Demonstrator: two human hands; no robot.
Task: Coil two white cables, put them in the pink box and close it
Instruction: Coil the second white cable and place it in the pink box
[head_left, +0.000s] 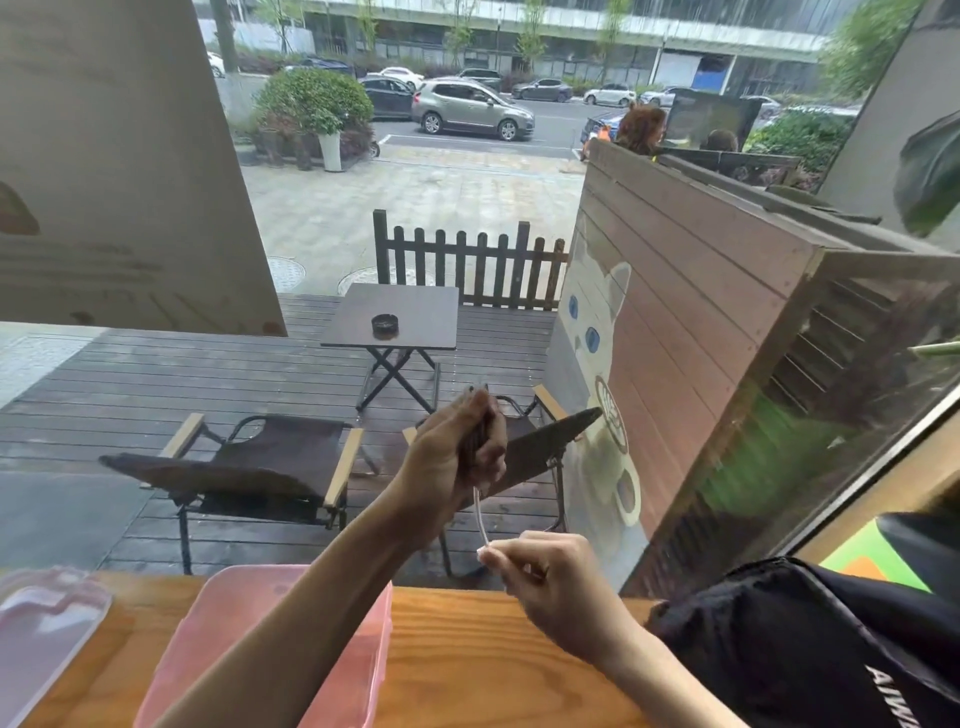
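While both hands are raised above the wooden counter (467, 654), the following is recorded.

Left hand (457, 457): held up in front of the window, fingers curled shut around a dark, blurred bundle; a white cable (480, 512) is seen leaving the underside of the fist.

Right hand (550, 582): held lower and nearer, thumb and forefinger pinched on the lower end of the white cable, the other fingers loosely curled.

White cable: stretched in a short run between the two hands, in the air, apart from the box.

Second cable: cannot be told apart in the blurred fist.

Pink box (358, 665): set on the counter under the left forearm, open.

Lid (47, 623): pink, translucent, laid on the counter just left of the box.

Black bag (810, 644): rested on the counter at the right.
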